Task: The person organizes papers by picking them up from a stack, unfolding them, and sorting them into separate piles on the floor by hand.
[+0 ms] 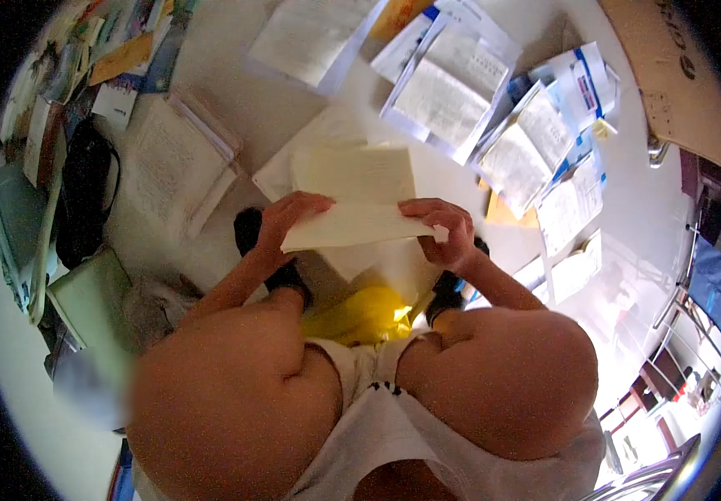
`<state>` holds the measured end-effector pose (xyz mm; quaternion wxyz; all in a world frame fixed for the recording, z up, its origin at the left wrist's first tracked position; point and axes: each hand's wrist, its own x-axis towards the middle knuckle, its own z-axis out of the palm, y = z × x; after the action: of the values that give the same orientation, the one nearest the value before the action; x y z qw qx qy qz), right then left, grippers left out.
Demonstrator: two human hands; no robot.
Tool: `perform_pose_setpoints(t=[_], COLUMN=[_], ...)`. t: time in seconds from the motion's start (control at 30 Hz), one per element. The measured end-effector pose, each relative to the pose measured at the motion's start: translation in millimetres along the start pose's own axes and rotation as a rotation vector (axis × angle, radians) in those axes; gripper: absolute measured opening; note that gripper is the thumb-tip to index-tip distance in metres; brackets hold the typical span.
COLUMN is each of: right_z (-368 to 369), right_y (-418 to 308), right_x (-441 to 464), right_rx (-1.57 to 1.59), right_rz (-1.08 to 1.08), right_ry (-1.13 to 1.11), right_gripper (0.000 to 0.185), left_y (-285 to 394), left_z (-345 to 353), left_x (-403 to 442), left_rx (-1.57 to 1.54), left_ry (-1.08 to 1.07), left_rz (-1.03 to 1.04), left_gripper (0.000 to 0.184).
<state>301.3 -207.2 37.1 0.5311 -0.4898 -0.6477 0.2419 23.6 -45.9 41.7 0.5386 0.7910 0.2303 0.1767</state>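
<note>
Between my knees, a sheaf of off-white paper is held up by both hands, its near part bent toward me and its far part showing faint writing. My left hand grips the left edge, with fingers closed over it. On the right edge, my right hand pinches the paper, fingers on top. More pale sheets lie on the floor just beyond the held paper. A yellow bag sits below it, between my feet.
Stacked papers lie on the left, near a black bag. Open booklets and blue-white packets spread across the right. A cardboard box stands at upper right, books at upper left.
</note>
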Motion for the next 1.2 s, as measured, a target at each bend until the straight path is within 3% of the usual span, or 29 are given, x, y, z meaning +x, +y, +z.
perform_pose_setpoints(t=[0.03, 0.1, 0.13, 0.23, 0.27, 0.3, 0.33, 0.37, 0.4, 0.57, 0.7, 0.77, 0.83, 0.9, 0.93, 1.0, 1.03, 1.07, 1.13, 1.2], right_z=[-4, -8, -5, 6, 9, 13, 15, 15, 15, 24, 31, 33, 38, 35, 37, 37, 34, 31, 20, 19], right_y=[-5, -14, -8, -12, -11, -11, -12, -12, -12, 2, 5, 8, 21, 36, 38, 43, 44, 41, 22, 29], right_x=[9, 28, 31, 26, 28, 33, 36, 38, 40, 40, 35, 31, 18, 7, 3, -10, -20, -16, 4, -5], right_rx=[-0.006, -0.153, -0.255, -0.14, -0.143, 0.014, 0.176, 0.174, 0.189, 0.184, 0.263, 0.325, 0.424, 0.253, 0.235, 0.16, 0.13, 0.161, 0.409, 0.564], right_rz=[-0.022, 0.297, 0.229, 0.53, 0.511, 0.659, 0.804, 0.791, 0.79, 0.812, 0.936, 1.015, 1.085, 1.102, 1.118, 0.87, 0.79, 0.809, 0.932, 0.908], right_ry=[-0.003, 0.002, 0.001, 0.032, 0.038, 0.111, 0.184, 0.192, 0.222, 0.362, 0.394, 0.426, 0.407, 0.212, 0.241, 0.177, 0.164, 0.159, 0.19, 0.236], right_gripper=[0.042, 0.043, 0.039, 0.04, 0.04, 0.039, 0.038, 0.038, 0.036, 0.027, 0.028, 0.031, 0.044, 0.058, 0.058, 0.064, 0.066, 0.064, 0.056, 0.053], left_y=[6, 9, 11, 30, 25, 28, 34, 37, 38, 44, 32, 24, 26, 15, 4, 7, 22, 31, 1, -3], left_z=[1, -2, -3, -13, -13, -11, -4, -1, -2, 2, 12, 13, 15, 19, 22, 32, 29, 23, 33, 31], left_x=[6, 15, 21, 38, 39, 42, 46, 49, 52, 58, 50, 47, 47, 46, 43, 45, 46, 50, 44, 38], left_rx=[0.01, 0.0, 0.019, -0.037, 0.063, 0.071, -0.074, -0.222, -0.218, -0.469, -0.576, -0.113, -0.245, -0.378, -0.474, -0.578, -0.573, -0.552, -0.47, -0.38], left_ry=[0.013, 0.109, 0.131, 0.18, 0.187, 0.193, 0.289, 0.382, 0.381, 0.167, 0.195, 0.133, 0.13, 0.132, 0.166, 0.174, 0.189, 0.219, 0.189, 0.18], left_rz=[0.017, -0.043, -0.12, -0.145, -0.188, -0.174, -0.291, -0.407, -0.395, -0.427, -0.448, -0.497, -0.517, -0.536, -0.488, -0.436, -0.535, -0.628, -0.591, -0.568], left_gripper=[0.031, 0.026, 0.023, 0.017, 0.018, 0.018, 0.023, 0.028, 0.028, 0.052, 0.052, 0.051, 0.05, 0.05, 0.049, 0.049, 0.047, 0.046, 0.043, 0.04])
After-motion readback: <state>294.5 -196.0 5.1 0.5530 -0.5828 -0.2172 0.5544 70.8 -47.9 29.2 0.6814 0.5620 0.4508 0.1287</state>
